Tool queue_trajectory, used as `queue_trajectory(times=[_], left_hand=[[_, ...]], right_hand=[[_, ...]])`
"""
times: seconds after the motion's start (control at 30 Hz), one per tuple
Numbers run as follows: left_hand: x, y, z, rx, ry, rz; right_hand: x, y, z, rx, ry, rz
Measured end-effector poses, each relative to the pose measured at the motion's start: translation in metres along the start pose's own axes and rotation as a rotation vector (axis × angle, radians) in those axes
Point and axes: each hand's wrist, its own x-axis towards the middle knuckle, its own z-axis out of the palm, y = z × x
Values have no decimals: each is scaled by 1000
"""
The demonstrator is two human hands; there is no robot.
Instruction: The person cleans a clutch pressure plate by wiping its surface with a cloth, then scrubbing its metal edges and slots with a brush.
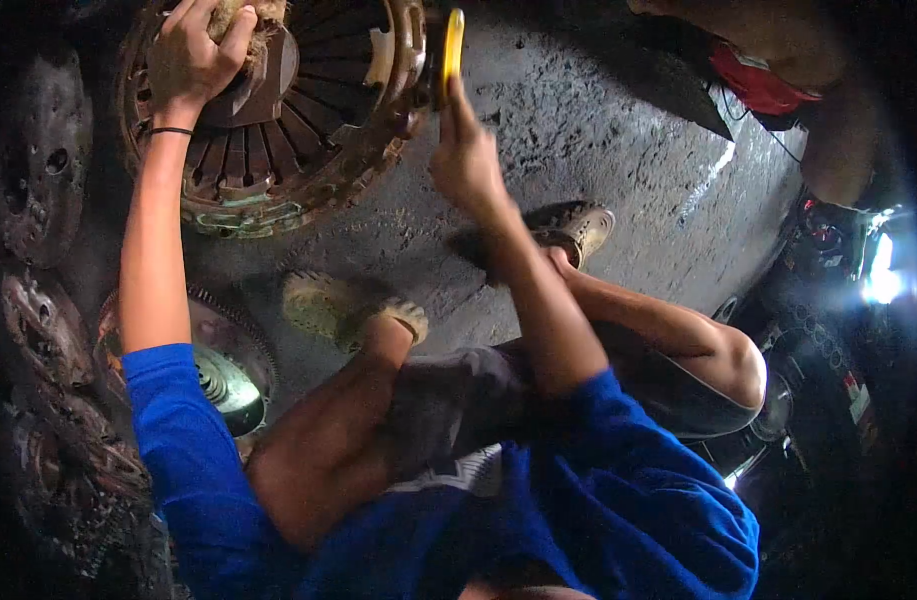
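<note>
A round, rusty clutch pressure plate [279, 190] with radial spring fingers lies on the floor, cut off by the top edge of the view. My left hand [194, 55] is closed on a tan, frayed wad [254, 25] over the plate's centre. To the right of the plate, apart from it, my right hand [466, 165] is raised and somewhat blurred. It grips a tool with a bright yellow edge [455, 45] and a darker side, pointing upward. The tool's exact kind cannot be made out, and its lower part is hidden in my fist.
Greasy metal discs [44, 150] and other dark parts [49, 330] line the left side. A toothed ring with a shiny disc [229, 385] lies by my left knee. My clogs [319, 305] rest on the rough floor [569, 130]. A red item [754, 80] is at upper right.
</note>
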Motion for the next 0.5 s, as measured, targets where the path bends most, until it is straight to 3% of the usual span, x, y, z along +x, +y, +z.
queue_trajectory(times=[0.07, 0.17, 0.27, 0.3, 0.33, 0.4, 0.5], left_hand=[[1, -8, 1, -17, 21, 13], [-10, -7, 8, -39, 43, 15], [-8, -2, 5, 2, 50, -1], [4, 20, -4, 13, 73, 14], [11, 31, -9, 29, 101, 35], [8, 34, -9, 0, 100, 40], [9, 25, -11, -3, 82, 80]], right_hand=[[45, -19, -14, 107, -183, 298], [59, -58, -78, 111, -374, 488], [-19, -25, -63, 57, 17, 5], [-33, -24, -55, 56, -61, -39], [-36, -32, -43, -66, -265, 99], [13, -13, -13, 41, -190, 157], [71, -36, -52, 21, -354, 286]])
